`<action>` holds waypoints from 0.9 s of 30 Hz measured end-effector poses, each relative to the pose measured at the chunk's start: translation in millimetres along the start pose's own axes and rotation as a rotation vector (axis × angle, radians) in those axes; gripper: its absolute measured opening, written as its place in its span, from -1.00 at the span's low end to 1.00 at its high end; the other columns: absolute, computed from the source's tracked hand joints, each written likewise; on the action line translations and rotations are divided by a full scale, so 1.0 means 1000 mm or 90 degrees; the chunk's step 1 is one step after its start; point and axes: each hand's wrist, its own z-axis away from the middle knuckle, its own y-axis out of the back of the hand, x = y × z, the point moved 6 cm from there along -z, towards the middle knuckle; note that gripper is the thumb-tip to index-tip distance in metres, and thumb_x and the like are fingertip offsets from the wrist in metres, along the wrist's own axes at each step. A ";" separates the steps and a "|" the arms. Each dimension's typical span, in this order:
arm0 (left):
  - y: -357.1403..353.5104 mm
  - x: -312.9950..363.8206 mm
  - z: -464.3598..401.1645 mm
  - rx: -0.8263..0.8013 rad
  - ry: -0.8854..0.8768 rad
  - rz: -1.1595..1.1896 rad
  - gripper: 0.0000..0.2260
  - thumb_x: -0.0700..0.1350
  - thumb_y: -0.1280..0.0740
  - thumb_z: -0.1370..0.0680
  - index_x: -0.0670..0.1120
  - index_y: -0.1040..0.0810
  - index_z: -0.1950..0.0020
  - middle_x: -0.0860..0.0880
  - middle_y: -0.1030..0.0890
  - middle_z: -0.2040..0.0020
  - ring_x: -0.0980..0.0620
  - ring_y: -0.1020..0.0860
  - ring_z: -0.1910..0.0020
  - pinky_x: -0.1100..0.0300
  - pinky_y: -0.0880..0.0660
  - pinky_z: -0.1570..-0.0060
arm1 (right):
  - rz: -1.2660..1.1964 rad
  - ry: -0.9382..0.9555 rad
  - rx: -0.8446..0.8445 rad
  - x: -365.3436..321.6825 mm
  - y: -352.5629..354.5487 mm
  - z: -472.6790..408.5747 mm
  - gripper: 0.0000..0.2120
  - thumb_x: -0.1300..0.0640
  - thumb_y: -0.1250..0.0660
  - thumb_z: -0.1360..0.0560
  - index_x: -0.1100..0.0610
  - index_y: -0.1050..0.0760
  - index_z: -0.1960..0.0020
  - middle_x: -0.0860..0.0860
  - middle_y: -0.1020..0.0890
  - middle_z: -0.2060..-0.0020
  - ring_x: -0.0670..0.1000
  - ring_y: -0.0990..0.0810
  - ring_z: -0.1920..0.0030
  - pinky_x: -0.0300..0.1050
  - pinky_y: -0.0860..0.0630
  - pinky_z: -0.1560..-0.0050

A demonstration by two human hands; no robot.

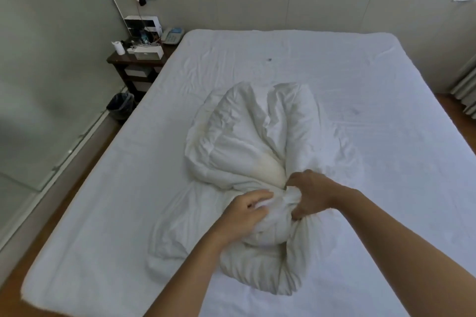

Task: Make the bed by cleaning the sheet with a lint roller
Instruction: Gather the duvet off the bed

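Head view puts the job at an early stage, by my reading: a bunched white duvet (247, 162) lies mid-bed on the fitted sheet (360, 85), which is wrinkled, with a dark speck (269, 59) and a faint smudge (355, 111) not yet cleaned. No lint roller can be made out. The right hand (310, 194) clenches a wad of duvet; the left hand (244, 213) curls its fingers into the fabric beside it.

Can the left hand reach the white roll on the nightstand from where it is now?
Probably not. The left hand is gripping the bunched duvet mid-bed, while the white roll stands on the nightstand beyond the bed's far left corner. The person would likely have to walk over.
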 end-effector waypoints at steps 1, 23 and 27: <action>0.019 -0.023 0.020 0.170 0.013 0.053 -0.63 -0.24 -0.34 -0.60 0.12 -0.60 -0.32 0.20 -0.56 -0.34 0.17 -0.50 -0.36 0.22 -0.41 -0.40 | -0.043 -0.005 0.014 0.004 0.000 0.000 -0.28 -0.31 -0.47 -0.11 -0.07 -0.54 -0.22 -0.18 -0.54 -0.13 -0.03 -0.55 -0.16 -0.09 -0.53 -0.12; 0.074 0.014 -0.106 0.304 0.061 0.027 -0.16 0.24 -0.51 -0.40 -0.12 -0.32 -0.54 -0.04 -0.29 -0.47 -0.04 -0.31 -0.46 0.01 -0.26 -0.52 | -0.296 -0.117 -0.013 0.050 -0.035 0.126 -0.53 -0.19 -0.46 -0.08 -0.21 -0.53 0.01 -0.13 -0.48 0.04 -0.17 -0.51 0.02 -0.26 -0.46 0.11; 0.062 0.006 -0.187 0.195 0.145 0.096 0.35 0.39 -0.59 -0.22 -0.01 0.27 -0.65 0.00 0.00 -0.68 -0.02 -0.10 -0.63 -0.01 -0.16 -0.59 | -0.362 -0.102 0.119 0.041 -0.026 0.099 -0.56 -0.14 -0.54 -0.09 -0.15 -0.54 0.06 -0.09 -0.49 0.09 -0.13 -0.50 0.04 -0.22 -0.50 0.09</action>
